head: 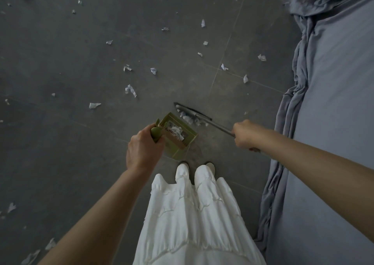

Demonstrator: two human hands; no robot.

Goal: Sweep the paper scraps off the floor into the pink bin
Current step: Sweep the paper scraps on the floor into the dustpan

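Note:
White paper scraps [130,90] lie scattered over the dark grey tiled floor [60,62]. My left hand [142,149] grips the handle of an olive-green dustpan [178,137] standing on the floor in front of my feet, with crumpled paper inside it. My right hand [243,135] grips the metal handle of a broom [193,112], whose dark head rests on the floor at the dustpan's far edge with a small pile of scraps [192,120] against it. No pink bin is in view.
A bed with a grey sheet [334,103] fills the right side, its fabric hanging down to the floor. My white skirt [192,214] and shoes [209,166] are at bottom centre. More scraps lie at far top and bottom left.

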